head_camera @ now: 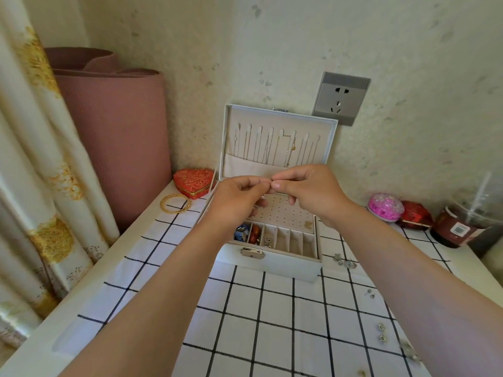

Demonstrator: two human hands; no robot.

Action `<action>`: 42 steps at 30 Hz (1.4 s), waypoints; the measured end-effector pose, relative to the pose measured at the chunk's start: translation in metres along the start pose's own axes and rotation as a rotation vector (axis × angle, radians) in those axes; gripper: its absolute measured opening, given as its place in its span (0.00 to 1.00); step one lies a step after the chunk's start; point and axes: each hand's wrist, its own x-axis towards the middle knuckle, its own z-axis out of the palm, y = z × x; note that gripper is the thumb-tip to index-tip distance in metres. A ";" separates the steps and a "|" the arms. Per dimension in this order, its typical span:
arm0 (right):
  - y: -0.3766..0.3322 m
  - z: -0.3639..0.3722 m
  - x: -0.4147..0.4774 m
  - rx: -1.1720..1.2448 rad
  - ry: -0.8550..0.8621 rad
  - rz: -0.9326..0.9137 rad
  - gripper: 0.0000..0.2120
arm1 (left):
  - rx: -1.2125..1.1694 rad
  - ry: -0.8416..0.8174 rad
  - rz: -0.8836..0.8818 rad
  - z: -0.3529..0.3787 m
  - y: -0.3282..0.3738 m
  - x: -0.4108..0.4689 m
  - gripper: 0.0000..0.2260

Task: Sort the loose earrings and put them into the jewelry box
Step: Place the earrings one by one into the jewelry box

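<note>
Above an open jewelry box (272, 263) on a checked tablecloth (272, 322), a person's left hand (239, 197) and right hand (307, 189) met fingertip to fingertip. Thumbs and forefingers were pinched together on a tiny piece (272, 182) too small to identify, and the other fingers were curled. The hands were held in front of the raised lid (330, 137), which leaned against the wall and had thin necklaces (272, 148) hanging inside it. Below the hands lay the box's perforated panel (285, 210), with a small gold piece (308, 224) near its right edge. In the row of front compartments, the leftmost held a blue item (242, 231), the next a red-orange one (254, 234), and the third some silver pieces (268, 242). Loose earrings were scattered on the cloth to the right of the box: a silver pair (345, 261) just beside its front corner, small studs (370, 293) nearer the camera, and a round pair (382, 331) nearer still. To the box's left were a red heart-shaped case (193, 182) and gold bangles (175, 203), in front of a rolled pink mat (114, 137) and a curtain (32, 159). At right stood a pink round case (385, 206), a red case (415, 214) and a plastic drink cup (462, 224). A wall socket (340, 99) was mounted above the lid.
</note>
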 end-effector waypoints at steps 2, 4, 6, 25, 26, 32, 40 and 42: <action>0.007 -0.001 0.000 -0.071 0.006 -0.002 0.04 | 0.160 -0.017 0.072 -0.002 -0.005 0.003 0.06; 0.015 0.000 0.001 -0.213 -0.006 -0.028 0.02 | 0.518 -0.015 0.166 -0.005 -0.011 0.006 0.07; 0.023 0.002 0.001 -0.368 -0.022 -0.057 0.02 | 0.842 0.011 0.269 -0.010 -0.017 0.007 0.09; 0.026 0.010 -0.003 -0.836 -0.112 -0.280 0.05 | 1.029 -0.099 0.357 -0.015 -0.033 0.010 0.17; 0.025 0.010 -0.002 -0.809 -0.150 -0.266 0.06 | 1.027 -0.103 0.354 -0.015 -0.033 0.010 0.17; 0.020 0.003 -0.002 -0.725 -0.196 -0.217 0.09 | 0.983 -0.139 0.301 -0.017 -0.031 0.012 0.16; 0.009 -0.024 -0.011 -0.583 -0.087 -0.159 0.09 | 0.974 -0.120 0.285 -0.007 -0.011 0.007 0.17; 0.008 -0.040 -0.020 -0.576 -0.055 -0.142 0.09 | 0.950 -0.124 0.331 0.004 -0.002 0.003 0.17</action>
